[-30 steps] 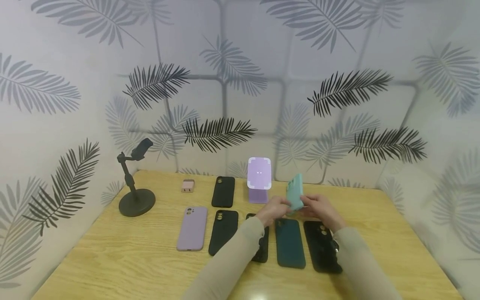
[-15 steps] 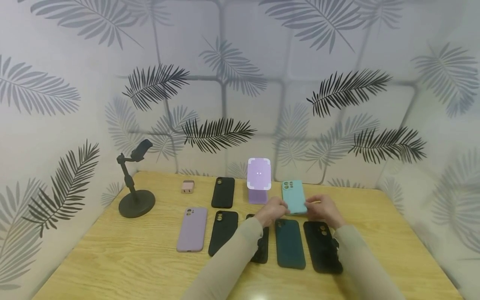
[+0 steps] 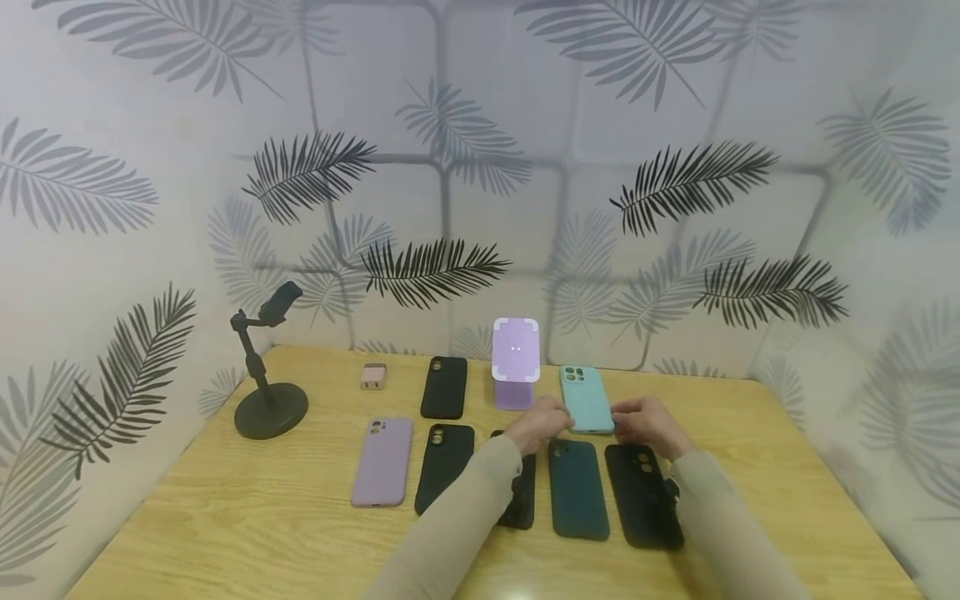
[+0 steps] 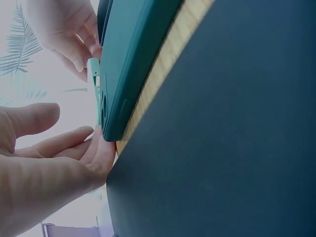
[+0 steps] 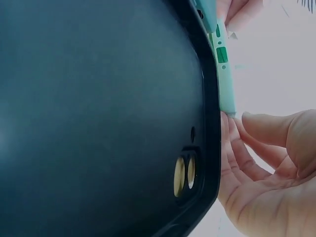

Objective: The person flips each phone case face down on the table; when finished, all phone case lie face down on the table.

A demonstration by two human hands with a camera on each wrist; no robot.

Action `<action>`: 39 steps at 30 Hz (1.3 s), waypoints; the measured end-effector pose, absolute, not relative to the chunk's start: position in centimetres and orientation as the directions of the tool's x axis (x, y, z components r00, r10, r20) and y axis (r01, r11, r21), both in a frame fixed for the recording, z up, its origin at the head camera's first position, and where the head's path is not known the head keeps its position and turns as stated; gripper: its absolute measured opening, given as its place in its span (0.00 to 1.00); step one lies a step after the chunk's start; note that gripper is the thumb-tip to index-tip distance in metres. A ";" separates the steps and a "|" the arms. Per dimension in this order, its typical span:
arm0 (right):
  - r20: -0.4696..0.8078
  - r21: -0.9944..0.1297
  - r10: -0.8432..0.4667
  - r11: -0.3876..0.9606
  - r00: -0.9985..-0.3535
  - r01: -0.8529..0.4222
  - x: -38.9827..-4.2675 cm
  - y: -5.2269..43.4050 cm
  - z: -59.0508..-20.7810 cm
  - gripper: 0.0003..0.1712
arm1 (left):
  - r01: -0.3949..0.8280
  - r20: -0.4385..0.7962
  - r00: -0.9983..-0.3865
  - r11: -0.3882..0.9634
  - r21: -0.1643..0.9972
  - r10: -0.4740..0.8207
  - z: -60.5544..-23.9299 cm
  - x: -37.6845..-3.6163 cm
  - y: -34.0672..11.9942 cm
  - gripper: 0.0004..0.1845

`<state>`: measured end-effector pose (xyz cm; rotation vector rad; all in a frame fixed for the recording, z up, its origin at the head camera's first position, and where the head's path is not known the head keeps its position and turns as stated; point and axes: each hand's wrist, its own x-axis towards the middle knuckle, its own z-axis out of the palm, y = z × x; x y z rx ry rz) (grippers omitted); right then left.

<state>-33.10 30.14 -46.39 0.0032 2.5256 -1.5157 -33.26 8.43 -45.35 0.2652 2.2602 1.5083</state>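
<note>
My left hand and right hand rest with relaxed fingers touching either side of the mint phone case, which lies flat on the desk behind the dark cases; I judge I am setting it down, with letting go next.
</note>
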 end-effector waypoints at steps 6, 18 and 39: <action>-0.165 -0.897 -0.134 0.433 -0.977 0.092 -32.7 30.4 -46.4 0.22 | -0.071 -0.221 -0.894 0.364 0.929 0.390 -45.7 -33.2 8.2 0.23; -0.117 -0.880 -0.223 0.474 -0.968 -0.003 -30.3 32.9 -45.9 0.27 | -0.050 -0.144 -0.927 0.267 0.962 0.345 -45.6 -32.5 7.5 0.20; -0.113 -0.846 -0.268 0.531 -0.957 -0.049 -26.0 35.7 -46.3 0.26 | -0.011 -0.184 -0.802 0.293 0.956 0.568 -45.0 -27.7 8.9 0.19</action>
